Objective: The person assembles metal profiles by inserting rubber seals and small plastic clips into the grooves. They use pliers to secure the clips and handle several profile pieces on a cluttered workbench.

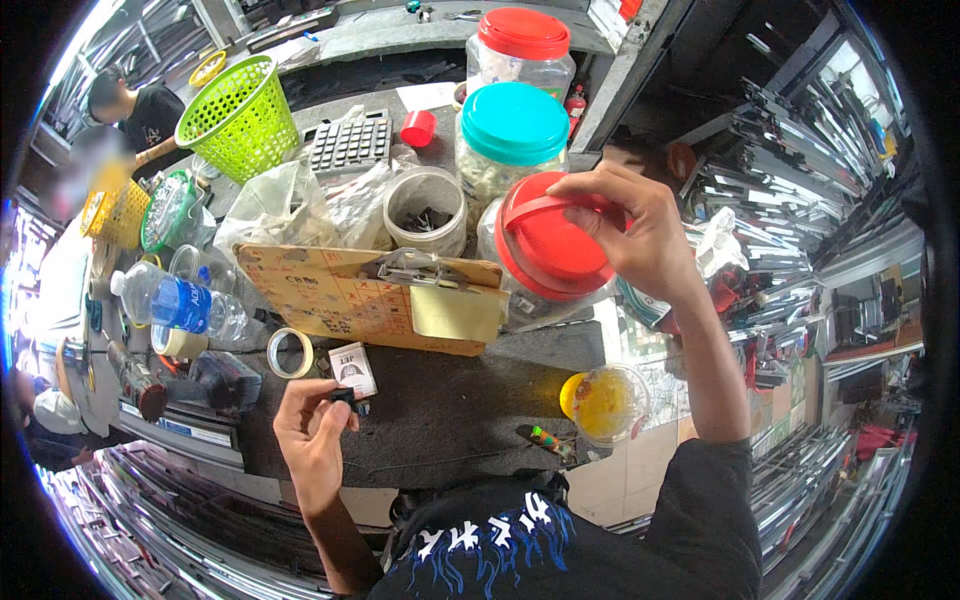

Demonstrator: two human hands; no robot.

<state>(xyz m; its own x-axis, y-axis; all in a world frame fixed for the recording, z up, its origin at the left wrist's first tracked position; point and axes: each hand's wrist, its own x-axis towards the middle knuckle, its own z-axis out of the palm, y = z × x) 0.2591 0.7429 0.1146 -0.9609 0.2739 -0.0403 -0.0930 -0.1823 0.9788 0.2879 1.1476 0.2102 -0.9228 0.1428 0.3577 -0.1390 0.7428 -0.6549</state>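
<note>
My left hand [312,430] pinches a small black piece [343,396] between thumb and fingers, above the near part of the dark table. Up to the right, my right hand [640,225] has its thumb and fingers closed on the handle of a red lid [548,245]. That lid sits on a clear plastic jar, whose contents are mostly hidden. Close by my left hand lie a small white box [352,370] and a roll of tape [290,353]. Between the hands, a worn clipboard [330,295] with yellow paper leans against a white tub [425,213] of dark small parts.
Jars with a teal lid [514,124] and a red lid [524,34] stand behind. A green basket [240,120], a calculator [350,143] and a water bottle [185,305] occupy the left. A yellow-stained container [608,403] is near right. Another person [150,120] works far left.
</note>
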